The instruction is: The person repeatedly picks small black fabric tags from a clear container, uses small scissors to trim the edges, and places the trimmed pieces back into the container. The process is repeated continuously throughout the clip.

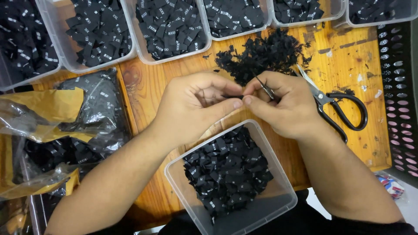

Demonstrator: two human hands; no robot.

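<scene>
My left hand (196, 104) and my right hand (287, 106) meet above a wooden table (148, 87). Between the thumbs and fingertips of both hands I pinch a small black fabric label (233, 96). My right hand also holds a thin metal tool, perhaps small snips (265, 89), whose tip points up past the fingers. Right below the hands stands a clear plastic tub (261, 213) filled with black size labels. A loose pile of black label scraps (265, 54) lies just beyond the hands.
Black-handled scissors (339, 106) lie on the table right of my right hand. Several clear tubs of black labels (170, 26) line the far edge. Plastic bags of labels (91, 113) lie at left. A black perforated crate (398, 95) stands at right.
</scene>
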